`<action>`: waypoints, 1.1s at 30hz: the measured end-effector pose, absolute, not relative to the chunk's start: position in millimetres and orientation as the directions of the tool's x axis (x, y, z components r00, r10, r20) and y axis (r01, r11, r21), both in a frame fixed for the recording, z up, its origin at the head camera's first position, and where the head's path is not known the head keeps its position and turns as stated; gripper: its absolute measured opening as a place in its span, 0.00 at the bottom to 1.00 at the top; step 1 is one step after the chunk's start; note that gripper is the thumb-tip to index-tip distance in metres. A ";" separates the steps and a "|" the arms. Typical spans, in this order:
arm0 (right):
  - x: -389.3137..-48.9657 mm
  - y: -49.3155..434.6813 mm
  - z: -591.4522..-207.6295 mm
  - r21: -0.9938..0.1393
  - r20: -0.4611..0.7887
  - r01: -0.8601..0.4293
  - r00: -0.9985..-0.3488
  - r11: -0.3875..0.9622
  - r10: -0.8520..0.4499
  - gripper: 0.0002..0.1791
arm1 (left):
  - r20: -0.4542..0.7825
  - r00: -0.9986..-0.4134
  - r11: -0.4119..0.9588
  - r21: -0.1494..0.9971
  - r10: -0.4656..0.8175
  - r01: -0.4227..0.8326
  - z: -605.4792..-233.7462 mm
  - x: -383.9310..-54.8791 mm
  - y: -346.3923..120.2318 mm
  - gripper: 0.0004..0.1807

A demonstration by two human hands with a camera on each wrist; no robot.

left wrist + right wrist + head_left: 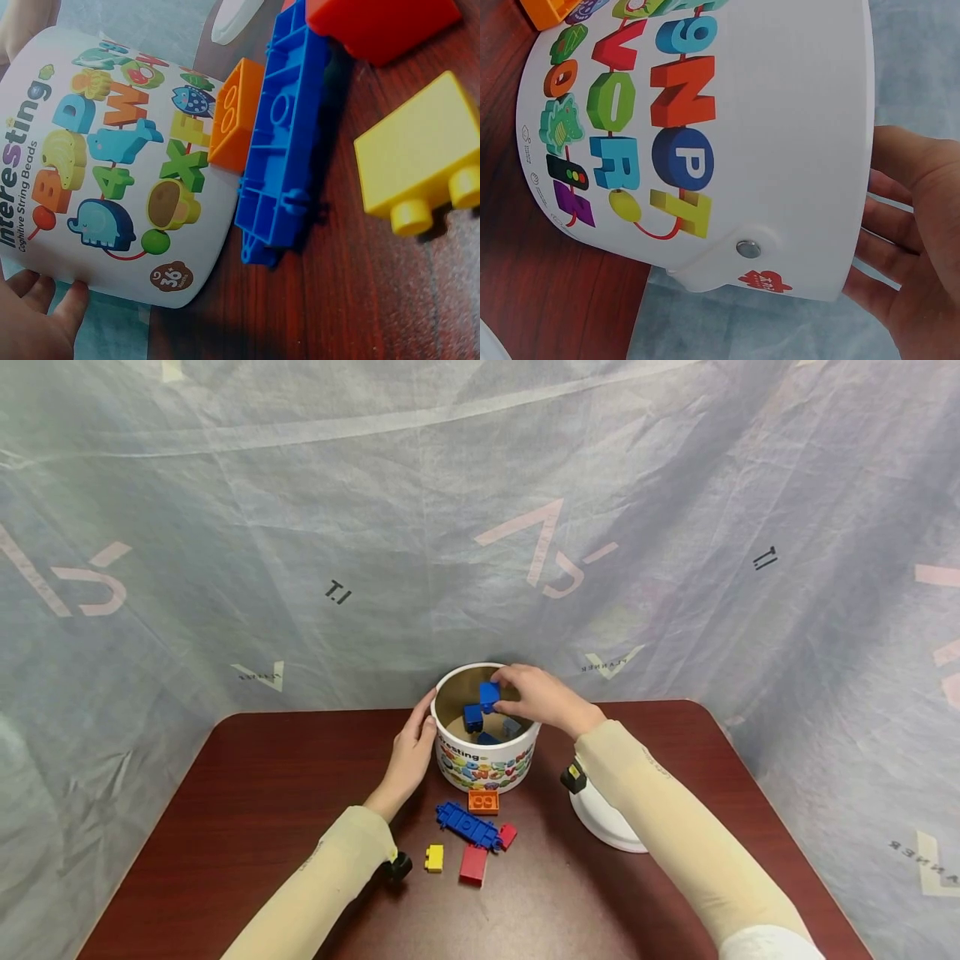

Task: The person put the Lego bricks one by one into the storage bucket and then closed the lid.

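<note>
A white bucket (486, 768) printed with colourful letters stands at the table's far edge. My left hand (411, 752) rests against its left side, fingers along the wall. Over the bucket's right rim reaches my right hand (543, 697), pinching a blue building block (490, 693) above the opening. Inside the bucket lie another blue block (473, 717) and a few more pieces. In the right wrist view the right hand's fingertips are hidden behind the bucket wall. Before the bucket lie an orange block (483, 802) and a long blue wheel-base piece (467, 824).
A yellow block (435, 858), a red block (473, 865) and a small red piece (507, 836) lie on the dark red table (285, 827). Partly under the right forearm is a white lid (607, 822). A grey printed curtain (390, 527) hangs behind the table.
</note>
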State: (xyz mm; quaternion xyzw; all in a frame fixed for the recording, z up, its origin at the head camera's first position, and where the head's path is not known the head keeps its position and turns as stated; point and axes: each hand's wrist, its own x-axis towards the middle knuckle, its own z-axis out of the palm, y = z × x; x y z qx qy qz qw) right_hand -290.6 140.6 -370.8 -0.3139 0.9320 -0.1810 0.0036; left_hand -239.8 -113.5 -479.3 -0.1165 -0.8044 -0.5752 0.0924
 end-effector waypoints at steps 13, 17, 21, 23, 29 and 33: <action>-290.1 136.5 -369.3 -0.329 0.104 -0.583 -0.805 0.743 -0.585 0.26 | 0.280 -0.957 0.311 0.905 0.078 0.290 -479.4 -240.1 -112.7 0.27; -289.6 135.7 -370.0 -0.325 0.106 -0.583 -0.805 0.745 -0.583 0.26 | 0.273 -0.959 0.317 0.905 0.077 0.283 -479.9 -239.6 -112.8 0.27; -290.2 135.0 -370.8 -0.322 0.111 -0.585 -0.804 0.744 -0.584 0.26 | 0.267 -0.961 0.322 0.906 0.074 0.276 -479.7 -239.2 -112.7 0.27; -290.9 134.6 -371.0 -0.331 0.107 -0.584 -0.804 0.741 -0.585 0.26 | 0.264 -0.962 0.321 0.907 0.072 0.273 -479.1 -239.1 -112.6 0.27; -293.0 134.0 -373.7 -0.330 0.112 -0.591 -0.799 0.736 -0.591 0.26 | 0.263 -0.963 0.322 0.908 0.066 0.269 -478.7 -239.0 -112.2 0.27; -293.1 133.7 -373.8 -0.327 0.107 -0.588 -0.801 0.740 -0.589 0.26 | 0.268 -0.961 0.323 0.906 0.064 0.274 -479.1 -239.1 -112.0 0.27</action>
